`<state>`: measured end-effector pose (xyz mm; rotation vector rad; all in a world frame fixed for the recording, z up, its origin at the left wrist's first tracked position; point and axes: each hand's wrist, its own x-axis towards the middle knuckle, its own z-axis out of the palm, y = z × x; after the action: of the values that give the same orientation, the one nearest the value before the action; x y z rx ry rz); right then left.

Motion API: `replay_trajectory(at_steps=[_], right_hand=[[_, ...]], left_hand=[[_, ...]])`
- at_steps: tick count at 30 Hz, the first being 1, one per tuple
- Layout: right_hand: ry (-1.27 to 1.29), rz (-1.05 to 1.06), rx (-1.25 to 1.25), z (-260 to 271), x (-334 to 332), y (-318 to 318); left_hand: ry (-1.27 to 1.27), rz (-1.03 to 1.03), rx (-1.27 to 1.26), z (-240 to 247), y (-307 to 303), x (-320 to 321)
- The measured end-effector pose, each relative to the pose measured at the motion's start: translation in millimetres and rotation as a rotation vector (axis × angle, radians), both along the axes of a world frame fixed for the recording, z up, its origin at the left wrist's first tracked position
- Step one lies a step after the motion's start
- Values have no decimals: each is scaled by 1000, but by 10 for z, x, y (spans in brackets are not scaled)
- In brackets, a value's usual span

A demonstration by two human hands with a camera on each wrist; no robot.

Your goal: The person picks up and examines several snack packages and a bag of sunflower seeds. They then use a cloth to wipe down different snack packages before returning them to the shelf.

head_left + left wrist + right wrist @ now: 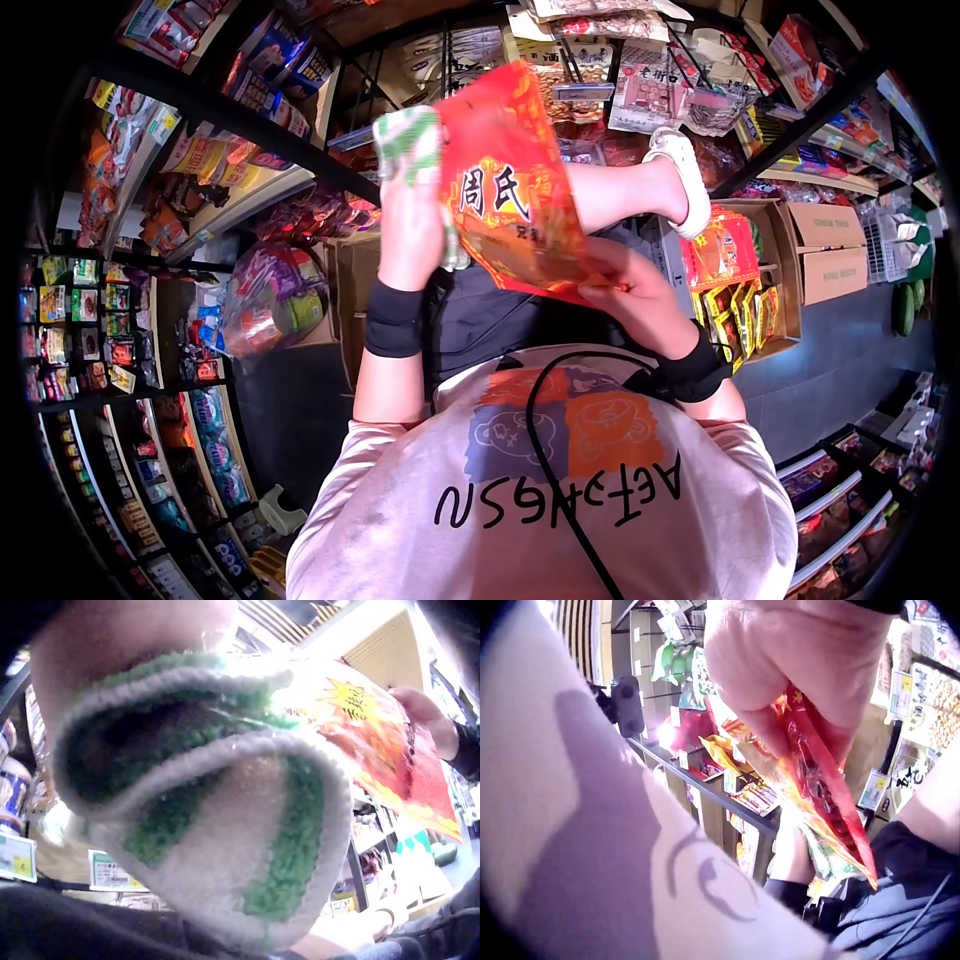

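Observation:
A red snack bag (520, 195) with large black characters is held up over the person's lap. The right hand (635, 285) pinches one end of it; in the right wrist view the thumb and fingers (769, 735) close on the bag's edge (821, 765). At the opposite end, the left hand (410, 235) grips a green-and-white striped cloth (408, 145) against the bag. Close up in the left wrist view, the folded fuzzy cloth (225, 832) covers most of the left fingers, and the bag (367, 735) stretches beyond it.
Shelves of packaged snacks surround the person. An open carton (790, 325) at the right holds red and yellow packs (735, 310). A clear plastic sack of colourful packs (275, 300) stands at the left. The person's leg and white shoe (680, 185) extend forward beyond the bag.

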<state>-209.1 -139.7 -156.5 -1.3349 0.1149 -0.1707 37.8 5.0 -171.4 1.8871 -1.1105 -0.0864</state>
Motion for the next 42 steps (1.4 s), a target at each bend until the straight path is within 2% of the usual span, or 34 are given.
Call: replay_trajectory(at_steps=[1, 2, 3, 5, 6, 8, 11, 13, 15, 16, 17, 19, 20, 23, 27, 29, 31, 38, 42], right_hand=[[-23, -34, 33, -86, -68, -50], [-47, -68, 64, -130, -106, -74], [-222, -152, 319, 65, -73, -14], [-298, -255, 456, 146, -71, -33], [-296, -337, 411, 156, -28, -27], [-107, -360, 245, 197, 33, -45], [-17, -495, 79, 60, 197, -86], [49, -507, -86, -10, 179, -81], [-17, -517, -195, -37, 149, -28], [-39, -536, -270, -44, 143, -17], [-63, -559, -247, -55, 149, -7], [-135, -551, -66, -173, 181, -60], [-112, -558, -18, -154, 163, -77], [-132, -649, -135, -104, 194, -68], [-174, -474, -283, 47, 305, -90], [-211, -370, -330, 152, 428, -154], [-225, -297, -295, 270, 612, -229], [-378, -225, -189, 901, 1358, -369], [-479, -233, -188, 1032, 1637, -357]], left_hand=[[368, -31, -179, -13, 19, 58], [520, -16, -314, -18, 86, 47], [793, 75, -476, -47, 101, 41], [1175, -135, -642, 134, 130, -105], [1334, -152, -646, 115, 135, -129], [1449, -203, -619, 210, 110, -384], [1610, -324, -634, 418, 22, -751], [1572, -400, -599, 344, 81, -839], [1385, -464, -384, 153, 225, -850], [1381, -484, -263, 168, 250, -873], [1378, -501, -141, 168, 262, -906], [1434, -548, -90, 66, 258, -959], [1502, -545, -160, 102, 231, -1022], [1436, -448, -258, -15, 197, -1090], [1221, -213, -348, 86, 201, -955], [1121, -154, -478, 209, 178, -800], [1121, -134, -551, 479, 142, -657], [969, -185, -731, 831, -100, 60], [910, -217, -760, 948, -136, 297]])
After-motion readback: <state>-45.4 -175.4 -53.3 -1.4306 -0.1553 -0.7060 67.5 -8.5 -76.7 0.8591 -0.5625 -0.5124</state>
